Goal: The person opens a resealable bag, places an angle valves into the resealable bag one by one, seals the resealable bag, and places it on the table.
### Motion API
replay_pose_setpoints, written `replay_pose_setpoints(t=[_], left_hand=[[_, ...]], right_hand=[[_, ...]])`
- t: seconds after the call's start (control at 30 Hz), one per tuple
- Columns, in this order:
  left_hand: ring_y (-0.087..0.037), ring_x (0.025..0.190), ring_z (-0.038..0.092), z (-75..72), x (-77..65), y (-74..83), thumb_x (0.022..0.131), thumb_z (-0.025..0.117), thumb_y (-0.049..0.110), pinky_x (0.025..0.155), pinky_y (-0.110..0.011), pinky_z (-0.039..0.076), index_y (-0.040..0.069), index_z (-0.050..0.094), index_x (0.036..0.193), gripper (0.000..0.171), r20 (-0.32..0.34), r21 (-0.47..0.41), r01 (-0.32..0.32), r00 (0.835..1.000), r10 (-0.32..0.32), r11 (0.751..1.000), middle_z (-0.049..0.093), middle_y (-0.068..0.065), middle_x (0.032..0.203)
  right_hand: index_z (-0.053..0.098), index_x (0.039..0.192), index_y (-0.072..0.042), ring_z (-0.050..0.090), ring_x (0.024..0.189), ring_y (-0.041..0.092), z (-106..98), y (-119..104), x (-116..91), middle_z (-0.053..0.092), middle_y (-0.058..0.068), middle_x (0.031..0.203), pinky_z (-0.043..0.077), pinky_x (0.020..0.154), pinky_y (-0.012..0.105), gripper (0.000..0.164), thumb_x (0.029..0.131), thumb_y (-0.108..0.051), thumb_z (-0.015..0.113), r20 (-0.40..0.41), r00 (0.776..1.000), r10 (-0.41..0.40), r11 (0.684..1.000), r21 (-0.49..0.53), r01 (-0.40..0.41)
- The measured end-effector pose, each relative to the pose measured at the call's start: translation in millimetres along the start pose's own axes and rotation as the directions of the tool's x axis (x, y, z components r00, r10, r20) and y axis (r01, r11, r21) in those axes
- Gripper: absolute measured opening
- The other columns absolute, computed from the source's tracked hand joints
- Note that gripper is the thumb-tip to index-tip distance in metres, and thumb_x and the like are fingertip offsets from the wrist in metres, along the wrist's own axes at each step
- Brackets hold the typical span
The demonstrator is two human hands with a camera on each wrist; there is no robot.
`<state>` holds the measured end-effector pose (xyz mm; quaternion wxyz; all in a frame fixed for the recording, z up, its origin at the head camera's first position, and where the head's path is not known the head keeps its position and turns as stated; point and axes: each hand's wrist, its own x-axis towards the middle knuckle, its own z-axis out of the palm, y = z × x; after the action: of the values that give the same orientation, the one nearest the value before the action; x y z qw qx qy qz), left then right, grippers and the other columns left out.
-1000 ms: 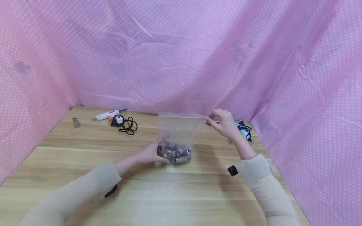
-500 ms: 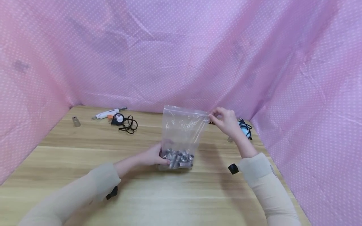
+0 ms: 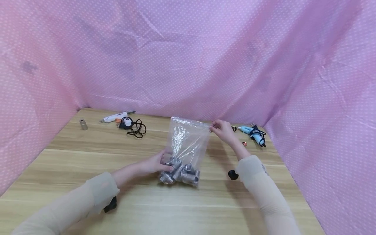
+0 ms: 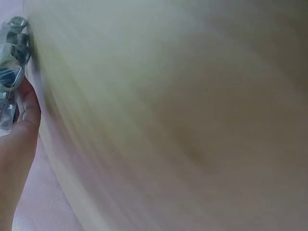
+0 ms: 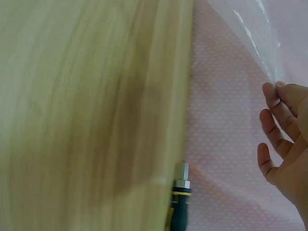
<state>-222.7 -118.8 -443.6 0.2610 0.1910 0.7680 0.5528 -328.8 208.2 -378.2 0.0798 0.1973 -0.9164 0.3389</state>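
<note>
A clear zip-lock bag (image 3: pixel 189 138) stands near the table's middle, with several short metal pipe fittings (image 3: pixel 188 174) bunched in its bottom. My left hand (image 3: pixel 154 163) grips the bag's lower left side, thumb in front over the fittings; its other fingers are mostly behind the bag. In the left wrist view, that hand (image 4: pixel 29 108) is at the left edge, against the fittings (image 4: pixel 12 62). My right hand (image 3: pixel 224 131) pinches the bag's upper right corner. The right wrist view has thumb and forefinger of this hand (image 5: pixel 288 127) meeting on the plastic bag (image 5: pixel 250 29).
At the back left lie a metal fitting (image 3: pixel 83 124), a white tool (image 3: pixel 116 117) and a black cord (image 3: pixel 136 129). A light-blue tool (image 3: pixel 257 136) with a black cord lies back right. A screwdriver (image 5: pixel 179 204) shows near the table edge. Pink dotted cloth (image 3: pixel 188 58) surrounds the table.
The bag's bottom has come closer to me, and the fittings inside have shifted into a looser clump. My right hand has moved slightly left and lower with the corner. Both hands keep their hold.
</note>
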Motion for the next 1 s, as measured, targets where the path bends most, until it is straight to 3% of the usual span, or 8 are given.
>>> replay_pose_setpoints(t=[0.17, 0.3, 0.47, 0.6, 0.73, 0.87, 0.93, 1.0], left_hand=[[-0.04, 0.112, 0.055, -2.6, -6.1, -4.0, 0.071, 0.079, 0.031, 0.098, -0.05, 0.045, 0.012, 0.011, 0.149, 0.105, -0.042, 0.031, 0.06, 0.997, -0.059, 0.998, 0.045, -0.037, 0.131], [-0.037, 0.107, 0.059, -4.0, -9.2, -6.2, 0.067, 0.082, 0.023, 0.091, -0.042, 0.051, 0.019, -0.006, 0.151, 0.122, -0.043, 0.0, 0.036, 0.998, -0.036, 0.999, 0.04, -0.037, 0.135], [-0.035, 0.098, 0.063, -5.3, -12.8, -4.1, 0.067, 0.081, 0.01, 0.075, -0.039, 0.057, 0.03, -0.016, 0.149, 0.128, -0.021, -0.058, -0.025, 0.999, 0.024, 0.998, 0.036, -0.04, 0.134], [-0.022, 0.073, 0.063, -6.2, -10.8, 2.1, 0.07, 0.079, 0.011, 0.057, -0.035, 0.057, 0.026, -0.002, 0.153, 0.117, 0.006, 0.115, -0.09, 0.996, 0.09, 0.989, 0.051, -0.03, 0.113], [-0.023, 0.086, 0.061, -7.8, -5.3, 7.0, 0.067, 0.082, 0.023, 0.072, -0.039, 0.056, 0.018, 0.018, 0.152, 0.106, 0.009, 0.336, -0.13, 0.991, 0.135, 0.933, 0.056, -0.02, 0.116], [-0.031, 0.111, 0.054, -11.0, 0.2, 8.6, 0.063, 0.084, 0.035, 0.091, -0.05, 0.048, 0.02, 0.026, 0.15, 0.106, -0.02, 0.476, -0.108, 0.991, 0.134, 0.873, 0.049, -0.019, 0.133], [-0.032, 0.109, 0.053, -13.6, 3.0, 7.9, 0.061, 0.082, 0.045, 0.09, -0.05, 0.048, 0.025, 0.027, 0.149, 0.106, -0.048, 0.563, -0.074, 0.991, 0.121, 0.823, 0.048, -0.019, 0.134], [-0.033, 0.106, 0.052, -16.3, 5.4, 6.4, 0.059, 0.079, 0.055, 0.086, -0.051, 0.049, 0.028, 0.03, 0.148, 0.106, -0.081, 0.652, -0.043, 0.989, 0.126, 0.757, 0.045, -0.02, 0.132]], right_hand=[[0.06, 0.096, -0.002, 0.065, 0.085, 0.027, 27.0, 12.7, 14.1, 0.07, 0.012, 0.084, 0.05, 0.076, 0.037, 0.013, 0.086, -0.009, 0.066, -0.002, 1.0, 0.013, 0.998, 0.059, -0.013], [0.064, 0.091, 0.0, 0.064, 0.09, 0.029, 44.0, 21.5, 23.0, 0.069, 0.014, 0.091, 0.052, 0.084, 0.04, 0.006, 0.087, 0.001, 0.06, 0.049, 0.999, 0.02, 0.995, 0.098, -0.025], [0.071, 0.093, -0.002, 0.063, 0.1, 0.027, 60.7, 28.4, 33.4, 0.071, 0.013, 0.1, 0.048, 0.095, 0.039, 0.019, 0.088, 0.005, 0.054, 0.142, 0.99, 0.016, 0.992, 0.125, -0.034], [0.069, 0.102, 0.0, 0.062, 0.106, 0.029, 66.9, 30.1, 38.5, 0.068, 0.015, 0.108, 0.048, 0.096, 0.039, 0.021, 0.09, 0.004, 0.052, 0.205, 0.978, -0.031, 0.992, 0.129, 0.005], [0.063, 0.116, 0.0, 0.056, 0.115, 0.029, 67.2, 27.5, 38.8, 0.062, 0.015, 0.122, 0.044, 0.102, 0.041, 0.026, 0.091, -0.007, 0.056, 0.315, 0.948, -0.042, 0.995, 0.099, 0.011], [0.047, 0.137, -0.008, 0.04, 0.132, 0.029, 66.3, 25.3, 36.1, 0.042, 0.01, 0.145, 0.031, 0.11, 0.048, 0.058, 0.088, -0.034, 0.063, 0.448, 0.894, -0.017, 0.998, -0.045, 0.041], [0.038, 0.145, -0.013, 0.027, 0.139, 0.03, 67.0, 25.2, 34.3, 0.03, 0.007, 0.153, 0.02, 0.112, 0.056, 0.076, 0.082, -0.046, 0.066, 0.495, 0.869, 0.008, 0.991, -0.122, 0.06], [0.029, 0.149, -0.02, 0.016, 0.142, 0.031, 68.7, 26.0, 32.6, 0.019, 0.003, 0.157, 0.011, 0.112, 0.062, 0.089, 0.077, -0.057, 0.066, 0.524, 0.851, 0.038, 0.977, -0.198, 0.078]])
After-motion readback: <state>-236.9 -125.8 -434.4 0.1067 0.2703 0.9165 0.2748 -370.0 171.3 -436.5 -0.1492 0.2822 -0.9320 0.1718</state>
